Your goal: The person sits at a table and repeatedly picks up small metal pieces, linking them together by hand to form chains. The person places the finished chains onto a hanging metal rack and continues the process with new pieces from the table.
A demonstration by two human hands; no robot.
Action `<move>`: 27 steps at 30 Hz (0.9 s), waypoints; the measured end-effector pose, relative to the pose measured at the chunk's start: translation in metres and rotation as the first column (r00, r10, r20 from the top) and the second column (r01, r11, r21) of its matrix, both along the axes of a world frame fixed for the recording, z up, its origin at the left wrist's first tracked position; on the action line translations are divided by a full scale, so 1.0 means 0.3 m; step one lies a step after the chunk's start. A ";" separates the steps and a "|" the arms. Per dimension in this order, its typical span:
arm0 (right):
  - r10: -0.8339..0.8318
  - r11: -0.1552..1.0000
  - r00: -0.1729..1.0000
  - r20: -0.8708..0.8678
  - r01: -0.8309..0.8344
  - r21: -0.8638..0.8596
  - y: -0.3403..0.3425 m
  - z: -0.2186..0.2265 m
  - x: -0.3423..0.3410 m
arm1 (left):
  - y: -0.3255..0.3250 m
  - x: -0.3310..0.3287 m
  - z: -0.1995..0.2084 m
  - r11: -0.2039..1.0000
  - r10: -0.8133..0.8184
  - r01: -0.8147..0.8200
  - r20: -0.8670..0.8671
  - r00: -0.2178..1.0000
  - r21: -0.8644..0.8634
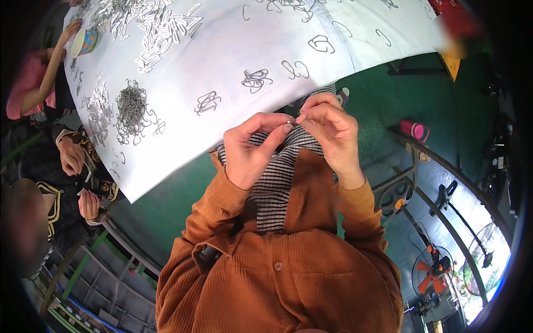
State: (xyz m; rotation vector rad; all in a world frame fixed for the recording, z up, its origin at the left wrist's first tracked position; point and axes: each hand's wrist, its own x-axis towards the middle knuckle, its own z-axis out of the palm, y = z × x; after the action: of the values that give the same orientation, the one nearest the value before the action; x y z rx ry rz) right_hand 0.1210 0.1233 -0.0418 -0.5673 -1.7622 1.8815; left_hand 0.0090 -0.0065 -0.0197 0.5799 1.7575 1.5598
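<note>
Above my lap, my left hand (254,145) pinches a small metal piece (290,122) between thumb and forefinger. My right hand (334,129) meets it, its thumb and fingers pressed together at the other end of that piece. Most of the piece is covered by fingertips, so its full shape does not show. On the white-covered table (183,144) just beyond, small groups of bent wire hooks lie in a row: one group (208,103), a tangled one (256,80), a looser one (295,69) and another (322,44).
A dense heap of grey wire hooks (132,105) and piles of white strips (166,33) cover the table's left part. Two people work at the left side, near a paper tub (84,42). At right stand a metal rack with a pink bottle (414,130) and an orange-bladed fan (432,272).
</note>
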 end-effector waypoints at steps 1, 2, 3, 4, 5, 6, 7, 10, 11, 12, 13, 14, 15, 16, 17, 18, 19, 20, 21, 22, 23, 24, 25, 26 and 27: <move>-0.014 0.998 1.000 0.008 0.013 0.059 -0.001 0.009 -0.003 | 0.001 0.004 0.000 1.000 0.003 -0.003 -0.012 1.000 -0.004; -0.027 0.993 1.000 0.016 0.025 0.117 -0.002 0.017 -0.003 | 0.004 0.010 -0.002 1.000 0.008 -0.008 -0.008 1.000 0.006; -0.050 0.988 0.999 0.017 0.047 0.146 -0.009 0.024 -0.008 | 0.006 0.012 -0.003 1.000 0.015 -0.015 -0.012 1.000 0.013; -0.072 0.982 0.997 0.017 0.068 0.174 -0.021 0.033 -0.008 | 0.007 0.014 -0.004 1.000 0.024 -0.024 -0.016 1.000 0.021; -0.093 0.975 0.995 0.017 0.088 0.202 -0.034 0.041 -0.005 | 0.001 0.019 -0.012 1.000 -0.010 0.012 -0.086 0.996 0.020; -0.123 0.971 0.992 0.005 0.119 0.209 -0.048 0.040 -0.007 | -0.007 0.009 -0.015 0.999 -0.044 0.047 -0.168 0.985 0.011; -0.152 0.965 0.988 -0.006 0.150 0.215 -0.057 0.035 0.001 | -0.002 -0.008 -0.008 0.998 -0.069 0.068 -0.287 0.956 -0.014; -0.180 0.945 0.983 -0.018 0.178 0.275 -0.059 0.016 0.017 | 0.011 -0.194 -0.052 0.998 0.025 -0.050 -0.632 0.774 -0.022; -0.169 0.946 0.986 -0.012 0.166 0.280 -0.055 0.009 0.020 | 0.037 -0.281 -0.067 0.990 0.070 -0.134 -0.703 0.708 -0.037; -0.167 0.942 0.986 -0.006 0.161 0.294 -0.054 -0.002 0.027 | 0.074 -0.380 -0.095 0.977 0.108 -0.208 -0.766 0.634 -0.034; -0.161 0.941 0.987 0.007 0.151 0.303 -0.054 -0.009 0.030 | 0.103 -0.478 -0.132 0.959 0.115 -0.277 -0.825 0.553 -0.052; -0.156 0.947 0.988 0.022 0.143 0.288 -0.060 -0.003 0.026 | 0.123 -0.569 -0.180 0.937 0.113 -0.342 -0.875 0.470 -0.063; -0.156 0.951 0.987 0.041 0.139 0.275 -0.064 0.005 0.026 | 0.137 -0.645 -0.233 0.923 0.064 -0.376 -0.930 0.362 -0.083; -0.163 0.954 0.985 0.063 0.141 0.266 -0.064 0.008 0.028 | 0.146 -0.697 -0.274 0.909 0.011 -0.406 -0.967 0.253 -0.096; -0.162 0.951 0.986 0.041 0.144 0.275 -0.063 0.009 0.028 | 0.148 -0.725 -0.290 0.908 -0.033 -0.387 -0.948 0.318 -0.161; -0.163 0.948 0.986 0.023 0.151 0.281 -0.066 0.005 0.027 | 0.152 -0.742 -0.295 0.904 -0.082 -0.360 -0.921 0.382 -0.230; -0.162 0.946 0.987 0.003 0.155 0.286 -0.066 0.004 0.025 | 0.156 -0.754 -0.298 0.896 -0.132 -0.329 -0.888 0.441 -0.297; -0.156 0.942 0.988 0.001 0.148 0.301 -0.062 0.009 0.024 | 0.151 -0.759 -0.300 0.886 -0.164 -0.338 -0.898 0.408 -0.316; -0.153 0.939 0.988 0.006 0.143 0.312 -0.062 0.012 0.023 | 0.142 -0.744 -0.286 0.876 -0.202 -0.343 -0.903 0.379 -0.340; -0.152 0.936 0.988 0.010 0.141 0.323 -0.060 0.012 0.022 | 0.139 -0.721 -0.272 0.865 -0.241 -0.346 -0.907 0.346 -0.362; -0.156 0.928 0.988 0.000 0.147 0.343 -0.061 0.011 0.019 | 0.129 -0.688 -0.253 0.877 -0.232 -0.315 -0.894 0.385 -0.363; -0.161 0.925 0.987 0.006 0.149 0.348 -0.060 0.006 0.016 | 0.138 -0.610 -0.177 0.906 -0.194 -0.188 -0.768 0.610 -0.378; -0.162 0.925 0.987 0.015 0.146 0.351 -0.063 0.005 0.014 | 0.139 -0.522 -0.108 0.929 -0.172 -0.064 -0.580 0.796 -0.364; -0.156 0.926 0.987 0.026 0.137 0.351 -0.068 0.007 0.014 | 0.113 -0.465 -0.112 0.959 -0.186 0.078 -0.401 0.897 -0.271; -0.139 0.931 0.990 0.011 0.127 0.344 -0.067 0.004 0.010 | 0.103 -0.373 -0.079 0.985 -0.172 0.165 -0.177 0.969 -0.057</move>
State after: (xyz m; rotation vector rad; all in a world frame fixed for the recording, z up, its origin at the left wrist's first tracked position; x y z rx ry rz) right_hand 0.1238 0.1031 -0.0406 -0.5723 -1.9638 1.4371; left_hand -0.1031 0.0243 -0.0434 0.8512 1.8175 1.3861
